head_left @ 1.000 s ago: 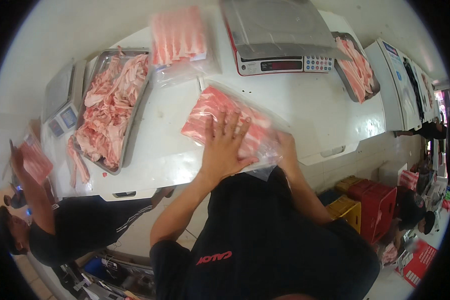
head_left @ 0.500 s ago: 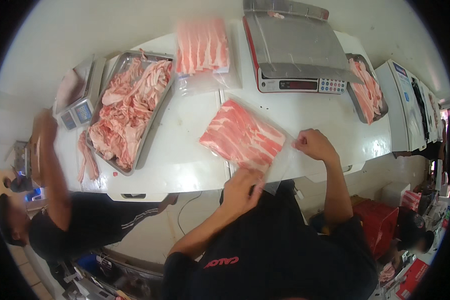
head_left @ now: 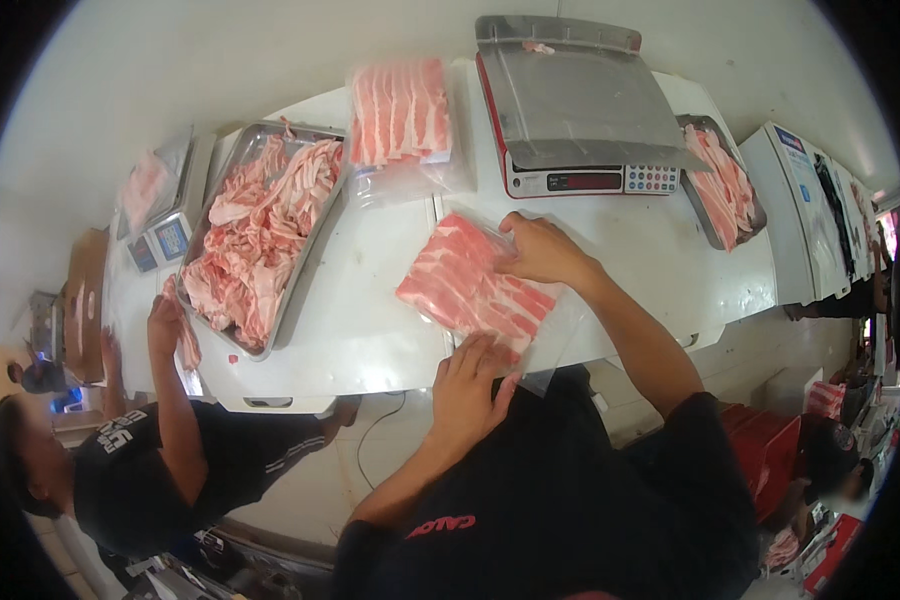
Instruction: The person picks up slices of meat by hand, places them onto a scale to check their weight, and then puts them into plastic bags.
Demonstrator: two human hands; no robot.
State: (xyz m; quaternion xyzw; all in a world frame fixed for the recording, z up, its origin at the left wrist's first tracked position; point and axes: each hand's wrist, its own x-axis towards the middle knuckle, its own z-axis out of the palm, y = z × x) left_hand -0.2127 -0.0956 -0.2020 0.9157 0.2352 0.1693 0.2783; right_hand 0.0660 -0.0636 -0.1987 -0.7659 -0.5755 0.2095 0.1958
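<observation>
While left hand (head_left: 465, 395) lies open against bagged meat (head_left: 460, 280), right hand (head_left: 548, 252) arches over far edge, grip unclear

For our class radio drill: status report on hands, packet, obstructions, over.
Left hand at the bagged meat's near edge; right hand at its far side. Lying flat on white table. Only the hands overlap it.

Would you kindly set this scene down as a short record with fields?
Left hand: touching the near edge of the bagged meat slices
Right hand: fingers at the bag's far right side
Beyond: second bag of slices; red-trimmed scale
Far left: large metal tray with meat pieces
Far right: smaller tray
Co-worker's hand: at a meat strip
</observation>
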